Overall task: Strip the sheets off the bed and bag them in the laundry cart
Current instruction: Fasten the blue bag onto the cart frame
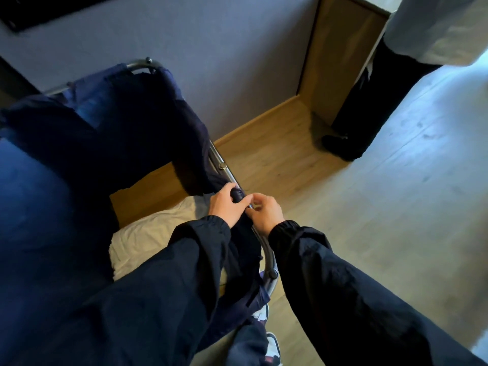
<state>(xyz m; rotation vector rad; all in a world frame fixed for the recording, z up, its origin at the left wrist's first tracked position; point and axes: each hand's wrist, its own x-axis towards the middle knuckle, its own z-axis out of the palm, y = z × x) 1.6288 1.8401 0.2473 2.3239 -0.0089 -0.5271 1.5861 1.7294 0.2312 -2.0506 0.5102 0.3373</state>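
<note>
A laundry cart with a chrome tube frame carries a dark navy cloth bag draped over its rails. White crumpled sheets lie inside the bag's opening. At the cart's right rail my left hand grips a bunched knot of the navy bag fabric against the tube. My right hand is just beside it, fingers curled and pinching the same fabric at the rail. Both sleeves are dark.
A grey wall stands behind the cart, and a wooden panel rises at the back right. Another person in dark trousers and a white top stands beside it. Light wood floor stretches to the right. My shoe shows below.
</note>
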